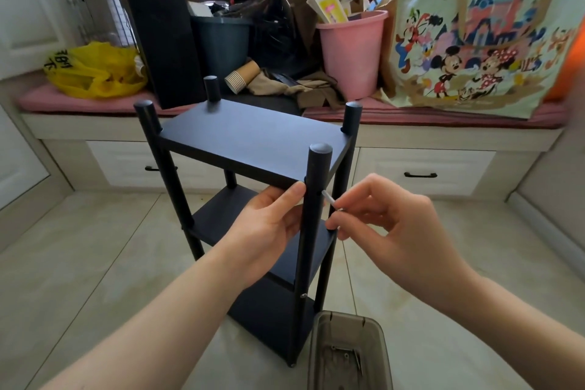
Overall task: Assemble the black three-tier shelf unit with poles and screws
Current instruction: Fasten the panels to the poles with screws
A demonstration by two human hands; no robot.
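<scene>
Hands (262,225) (392,231) grip pole (317,168), pinch metal pin (329,199)

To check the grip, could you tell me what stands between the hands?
Head view: the front pole stands between left hand and right hand, which pinches a silver tool.

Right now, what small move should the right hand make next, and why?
Probably press the thin silver metal piece into the side of the black round front pole and begin turning it. The right hand pinches it, tip at the pole, level with the black top shelf board, while the left hand grips that pole. Screw or key, I cannot tell.
</scene>
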